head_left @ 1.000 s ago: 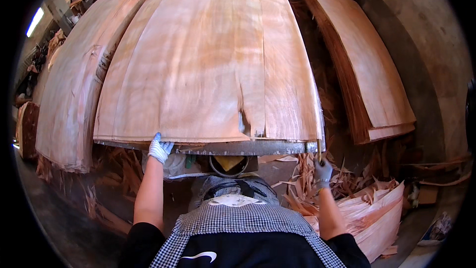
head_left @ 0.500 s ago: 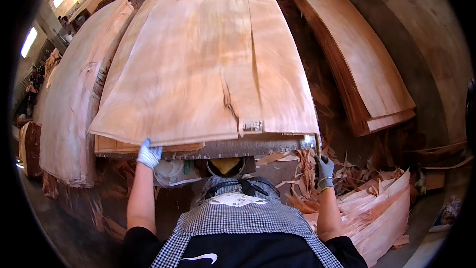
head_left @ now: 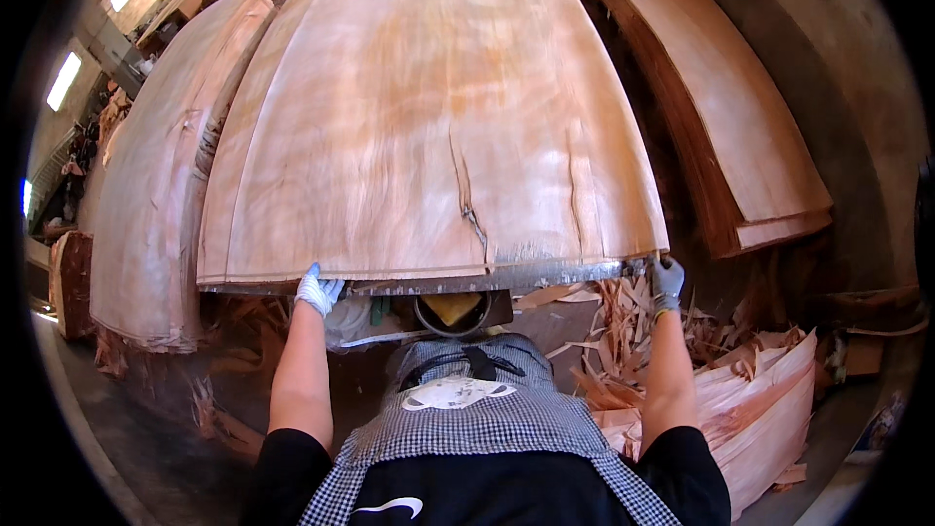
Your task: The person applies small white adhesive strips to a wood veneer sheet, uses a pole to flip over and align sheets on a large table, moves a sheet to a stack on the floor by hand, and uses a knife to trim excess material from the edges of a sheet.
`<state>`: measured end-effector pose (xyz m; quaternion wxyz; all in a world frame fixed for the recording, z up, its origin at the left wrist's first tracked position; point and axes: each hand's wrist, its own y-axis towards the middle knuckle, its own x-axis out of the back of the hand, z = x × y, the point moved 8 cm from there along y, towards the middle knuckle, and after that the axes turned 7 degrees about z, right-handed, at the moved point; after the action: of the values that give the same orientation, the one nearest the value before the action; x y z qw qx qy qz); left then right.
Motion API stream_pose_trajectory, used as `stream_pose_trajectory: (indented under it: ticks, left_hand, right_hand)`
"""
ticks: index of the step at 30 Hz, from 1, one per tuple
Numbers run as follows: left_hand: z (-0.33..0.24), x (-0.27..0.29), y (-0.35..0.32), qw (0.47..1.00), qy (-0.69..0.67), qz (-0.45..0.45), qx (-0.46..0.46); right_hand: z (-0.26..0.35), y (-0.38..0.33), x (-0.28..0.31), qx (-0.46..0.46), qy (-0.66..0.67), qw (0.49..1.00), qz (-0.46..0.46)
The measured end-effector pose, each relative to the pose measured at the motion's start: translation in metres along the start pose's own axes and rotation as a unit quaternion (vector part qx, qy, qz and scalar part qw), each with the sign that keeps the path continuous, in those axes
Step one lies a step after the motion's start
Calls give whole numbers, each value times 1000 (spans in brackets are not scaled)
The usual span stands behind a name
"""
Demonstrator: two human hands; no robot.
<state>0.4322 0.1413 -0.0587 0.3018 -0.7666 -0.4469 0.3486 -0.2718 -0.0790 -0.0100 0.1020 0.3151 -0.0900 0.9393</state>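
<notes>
The veneer sheet (head_left: 390,146) lies across the tabletop (head_left: 526,278) — light, floppy, tear-prone, I'd judge; best held by unsplit edge. At the tabletop's near side, my left hand (head_left: 318,290) and right hand (head_left: 667,280) half-curl, grips unclear.

no legible lettering, curved white logo (head_left: 401,503) on black shirt (head_left: 526,487)

Two gloved hands (head_left: 318,290) (head_left: 667,282), one apron (head_left: 458,433), one bucket (head_left: 475,316) — and three large nearby stacks of wood sheets (head_left: 438,88) (head_left: 166,166) (head_left: 721,97).
</notes>
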Motion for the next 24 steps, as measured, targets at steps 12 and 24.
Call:
stream_pose_trajectory:
  ticks: [12, 24]
  left_hand:
    - [4, -4, 8, 997, 54, 56, 19]
    - [16, 33, 54, 990, -15, 122, 64]
  right_hand:
    - [-66, -27, 9, -74, -10, 997, -15]
    - [8, -245, -15, 26, -95, 992, -73]
